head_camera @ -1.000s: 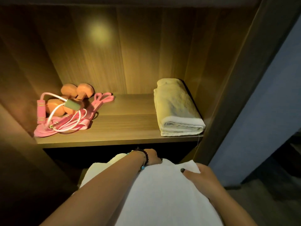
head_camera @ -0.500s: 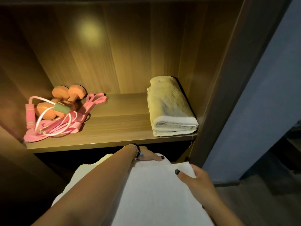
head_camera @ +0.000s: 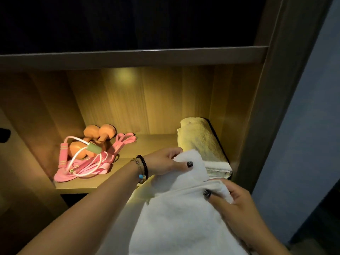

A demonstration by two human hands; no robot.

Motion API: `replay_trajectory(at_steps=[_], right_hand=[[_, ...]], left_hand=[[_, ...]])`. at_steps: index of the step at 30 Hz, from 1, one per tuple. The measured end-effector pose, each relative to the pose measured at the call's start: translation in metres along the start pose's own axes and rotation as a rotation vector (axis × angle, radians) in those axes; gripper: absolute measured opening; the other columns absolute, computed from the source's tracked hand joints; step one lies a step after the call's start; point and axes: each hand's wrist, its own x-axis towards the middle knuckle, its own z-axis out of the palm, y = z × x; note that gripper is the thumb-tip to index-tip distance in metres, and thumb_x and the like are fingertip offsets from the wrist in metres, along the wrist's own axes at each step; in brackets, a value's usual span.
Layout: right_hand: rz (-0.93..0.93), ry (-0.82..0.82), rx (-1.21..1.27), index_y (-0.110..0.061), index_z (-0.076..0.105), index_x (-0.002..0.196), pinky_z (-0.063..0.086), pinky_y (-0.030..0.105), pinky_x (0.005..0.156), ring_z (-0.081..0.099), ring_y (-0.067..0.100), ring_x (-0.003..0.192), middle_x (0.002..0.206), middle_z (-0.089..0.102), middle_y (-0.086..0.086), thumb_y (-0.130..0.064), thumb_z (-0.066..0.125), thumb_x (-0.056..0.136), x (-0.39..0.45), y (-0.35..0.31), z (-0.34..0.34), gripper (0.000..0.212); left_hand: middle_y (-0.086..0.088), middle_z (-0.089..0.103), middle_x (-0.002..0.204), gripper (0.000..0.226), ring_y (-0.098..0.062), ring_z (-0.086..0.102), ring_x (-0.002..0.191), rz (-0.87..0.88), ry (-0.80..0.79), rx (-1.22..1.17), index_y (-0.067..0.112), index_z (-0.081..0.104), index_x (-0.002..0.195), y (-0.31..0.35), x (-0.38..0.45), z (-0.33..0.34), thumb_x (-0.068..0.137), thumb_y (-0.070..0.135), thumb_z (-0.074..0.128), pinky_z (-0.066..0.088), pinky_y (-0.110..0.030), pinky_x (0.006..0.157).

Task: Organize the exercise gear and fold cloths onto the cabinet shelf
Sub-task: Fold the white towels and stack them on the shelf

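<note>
A: What are our hands doing?

B: Both grip the white towel [head_camera: 184, 218], low and right of centre in the frame. Our left hand [head_camera: 165, 161] pinches its far corner, thumb on top, and holds that corner up over the front edge of the cabinet shelf [head_camera: 147, 146]. Our right hand [head_camera: 233, 205] is curled round the near right edge, thumb pressed on the cloth.

A: Where's the towel relative to them?

B: It is stretched between the two hands and hangs down toward the bottom of the frame. The left hand is higher and further in, the right lower and nearer us.

A: Anything already on the shelf?

B: A folded towel [head_camera: 202, 144], yellowish under the shelf light, lies at centre right against the right wall. The raised corner of the white towel overlaps its front left part in the picture; we cannot tell if they touch.

A: And the gear?

B: At centre left there are two orange dumbbells [head_camera: 97, 137], with a pink resistance band [head_camera: 121, 142] beside them and a jump rope [head_camera: 81, 159] with a pink handle draped across. It is well apart from both hands.

A: Wrist?

B: Bead bracelets [head_camera: 141, 168] on the left one.
</note>
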Motion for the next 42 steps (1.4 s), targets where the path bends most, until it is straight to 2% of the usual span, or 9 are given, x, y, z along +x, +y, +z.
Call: replay_trajectory(at_steps=[5, 7, 15, 18, 23, 30, 33, 35, 42], right_hand=[[-0.219, -0.116, -0.082, -0.026, 0.076, 0.088, 0.048, 0.012, 0.069, 0.066, 0.006, 0.081, 0.088, 0.074, -0.003, 0.009, 0.068, 0.078, 0.022, -0.055, -0.001, 0.037], [-0.262, -0.149, -0.086, -0.021, 0.075, 0.09, 0.051, 0.018, 0.072, 0.067, 0.015, 0.083, 0.089, 0.073, 0.001, 0.006, 0.069, 0.08, 0.031, -0.074, -0.005, 0.03], [-0.284, -0.635, -0.328, -0.015, 0.072, 0.102, 0.054, 0.032, 0.083, 0.064, 0.016, 0.088, 0.094, 0.072, 0.002, -0.019, 0.07, 0.087, 0.044, -0.121, 0.012, 0.015], [-0.353, -0.485, -0.354, -0.013, 0.074, 0.095, 0.052, 0.043, 0.078, 0.064, 0.022, 0.083, 0.089, 0.071, 0.006, -0.011, 0.069, 0.086, 0.055, -0.136, 0.007, 0.011], [-0.339, -0.261, -0.327, -0.019, 0.077, 0.09, 0.051, 0.025, 0.075, 0.064, 0.014, 0.085, 0.088, 0.069, -0.004, -0.011, 0.074, 0.081, 0.071, -0.158, -0.01, 0.013], [-0.236, -0.1, -0.231, -0.012, 0.077, 0.086, 0.055, 0.029, 0.072, 0.068, 0.018, 0.081, 0.084, 0.073, 0.002, -0.01, 0.083, 0.069, 0.069, -0.147, -0.003, 0.019], [-0.228, -0.039, -0.257, -0.013, 0.076, 0.083, 0.055, 0.03, 0.069, 0.068, 0.019, 0.079, 0.081, 0.073, 0.003, -0.012, 0.086, 0.064, 0.069, -0.142, -0.002, 0.021], [-0.24, -0.02, -0.268, -0.013, 0.076, 0.082, 0.053, 0.025, 0.064, 0.068, 0.014, 0.075, 0.079, 0.073, 0.001, -0.011, 0.086, 0.063, 0.07, -0.139, 0.001, 0.021], [-0.302, -0.078, -0.256, -0.018, 0.074, 0.086, 0.053, 0.024, 0.07, 0.067, 0.013, 0.08, 0.087, 0.072, 0.0, -0.012, 0.08, 0.073, 0.07, -0.113, -0.001, 0.015]], left_hand=[[0.013, 0.059, 0.08, 0.019, -0.004, 0.053, 0.071, 0.2, 0.244, 0.394, 0.031, 0.049, 0.083, 0.045, -0.02, -0.022, 0.089, 0.039, 0.065, 0.041, -0.016, 0.06], [0.008, 0.062, 0.082, 0.019, -0.011, 0.057, 0.074, 0.286, 0.372, 0.47, 0.031, 0.048, 0.083, 0.06, -0.025, -0.027, 0.089, 0.039, 0.064, 0.042, -0.025, 0.062], [-0.009, 0.068, 0.096, 0.016, -0.021, 0.063, 0.081, 0.425, 0.537, 0.114, 0.01, 0.064, 0.1, 0.086, -0.032, -0.042, 0.087, 0.018, 0.069, 0.053, -0.043, 0.076], [-0.014, 0.07, 0.096, 0.015, -0.02, 0.061, 0.085, 0.424, 0.462, -0.127, 0.004, 0.07, 0.101, 0.082, -0.03, -0.04, 0.087, 0.01, 0.067, 0.05, -0.041, 0.079], [-0.011, 0.073, 0.083, 0.017, -0.017, 0.063, 0.071, 0.34, 0.388, -0.261, 0.014, 0.076, 0.095, 0.075, -0.027, -0.024, 0.087, 0.027, 0.068, 0.052, -0.031, 0.065], [-0.004, 0.06, 0.064, 0.037, -0.011, 0.051, 0.05, 0.229, 0.294, -0.363, -0.001, 0.069, 0.1, 0.069, -0.034, -0.005, 0.09, 0.033, 0.058, 0.042, -0.018, 0.05], [-0.01, 0.067, 0.085, 0.052, -0.019, 0.062, 0.072, 0.229, 0.13, -0.42, 0.001, 0.067, 0.105, 0.069, -0.046, -0.004, 0.087, 0.048, 0.057, 0.052, -0.026, 0.067], [-0.016, 0.064, 0.1, 0.044, -0.022, 0.059, 0.085, 0.292, 0.109, -0.262, -0.002, 0.062, 0.115, 0.067, -0.051, -0.004, 0.084, 0.027, 0.07, 0.052, -0.031, 0.077], [-0.03, 0.064, 0.106, 0.03, -0.027, 0.059, 0.091, 0.363, 0.279, -0.256, 0.002, 0.066, 0.11, 0.053, -0.058, 0.007, 0.081, 0.003, 0.07, 0.048, -0.048, 0.09]])
